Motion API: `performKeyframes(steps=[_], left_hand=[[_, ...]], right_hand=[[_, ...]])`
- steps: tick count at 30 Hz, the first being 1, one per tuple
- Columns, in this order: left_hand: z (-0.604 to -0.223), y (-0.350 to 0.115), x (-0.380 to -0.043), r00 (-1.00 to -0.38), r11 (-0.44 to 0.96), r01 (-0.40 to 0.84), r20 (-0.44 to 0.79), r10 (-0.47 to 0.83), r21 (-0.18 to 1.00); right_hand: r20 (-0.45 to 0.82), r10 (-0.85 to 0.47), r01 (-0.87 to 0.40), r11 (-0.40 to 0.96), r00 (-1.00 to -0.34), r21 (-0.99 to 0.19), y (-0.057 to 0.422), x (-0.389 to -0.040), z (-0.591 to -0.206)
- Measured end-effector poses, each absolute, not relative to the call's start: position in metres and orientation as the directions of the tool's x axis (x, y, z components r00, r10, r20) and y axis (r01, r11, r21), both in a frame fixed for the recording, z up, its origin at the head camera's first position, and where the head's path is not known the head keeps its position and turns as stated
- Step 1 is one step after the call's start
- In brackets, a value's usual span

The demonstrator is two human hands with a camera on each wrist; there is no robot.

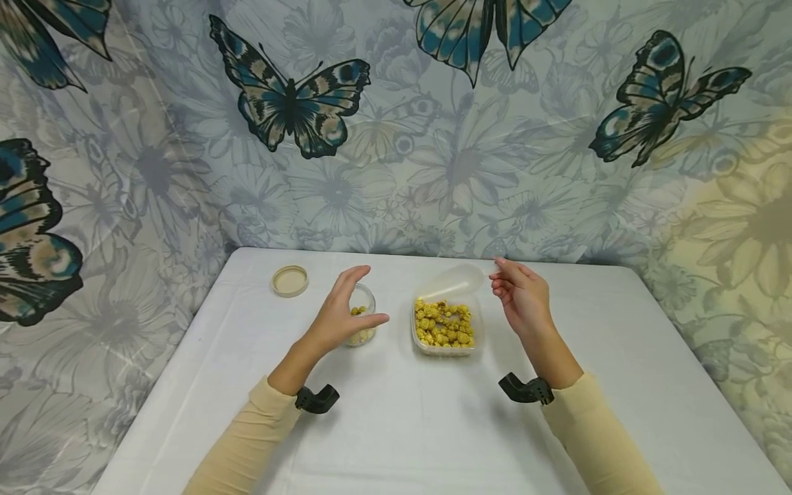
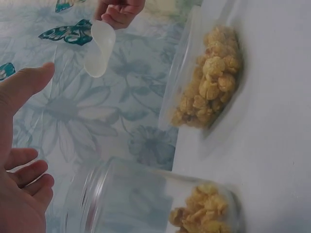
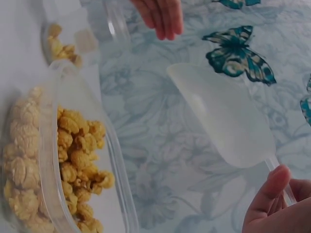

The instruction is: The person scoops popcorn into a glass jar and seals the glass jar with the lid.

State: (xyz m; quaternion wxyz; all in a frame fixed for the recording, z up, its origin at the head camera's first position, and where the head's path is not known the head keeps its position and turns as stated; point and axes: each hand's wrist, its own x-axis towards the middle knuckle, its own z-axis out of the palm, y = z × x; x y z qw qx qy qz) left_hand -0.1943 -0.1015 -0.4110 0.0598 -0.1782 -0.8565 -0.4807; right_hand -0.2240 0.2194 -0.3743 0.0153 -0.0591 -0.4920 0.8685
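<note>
A white translucent scoop point(image 3: 223, 116) is pinched by its handle between the thumb and fingers of my right hand point(image 1: 524, 299). Its bowl hangs over the far side of a clear plastic box point(image 1: 448, 352), which holds yellow caramel popcorn point(image 1: 442, 323). No popcorn shows in the scoop's bowl. To the left stands a clear jar point(image 2: 131, 199) with a few pieces of popcorn point(image 2: 203, 211) at its bottom. My left hand point(image 1: 339, 313) hovers beside and above this jar, thumb and fingers spread apart and holding nothing; in the head view it covers part of the jar.
A round beige lid point(image 1: 289, 281) lies on the white-covered table point(image 1: 383, 426), left of the jar near the back edge. Behind the table hangs a butterfly-patterned cloth point(image 1: 383, 172). Each wrist wears a black camera mount point(image 1: 526, 389).
</note>
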Motion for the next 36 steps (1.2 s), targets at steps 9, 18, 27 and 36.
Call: performKeyframes(steps=[9,18,27,36], left_hand=[[-0.412,-0.089,-0.193,-0.916,0.463,0.391,0.287,0.282,0.795],[-0.418,-0.076,-0.192,-0.905,0.467,0.397,0.254,0.341,0.790],[-0.425,-0.065,-0.188,-0.884,0.475,0.429,0.249,0.395,0.769],[-0.440,-0.055,-0.190,-0.860,0.496,0.475,0.265,0.435,0.727]], right_hand=[[-0.086,0.131,0.009,-0.497,-0.988,-0.868,0.228,-0.223,-0.375],[-0.141,0.177,0.038,-0.486,-0.974,-0.873,0.240,-0.222,-0.385],[-0.175,0.220,0.048,-0.483,-0.960,-0.874,0.247,-0.221,-0.397],[-0.164,0.238,0.045,-0.437,-0.957,-0.898,0.253,-0.222,-0.402]])
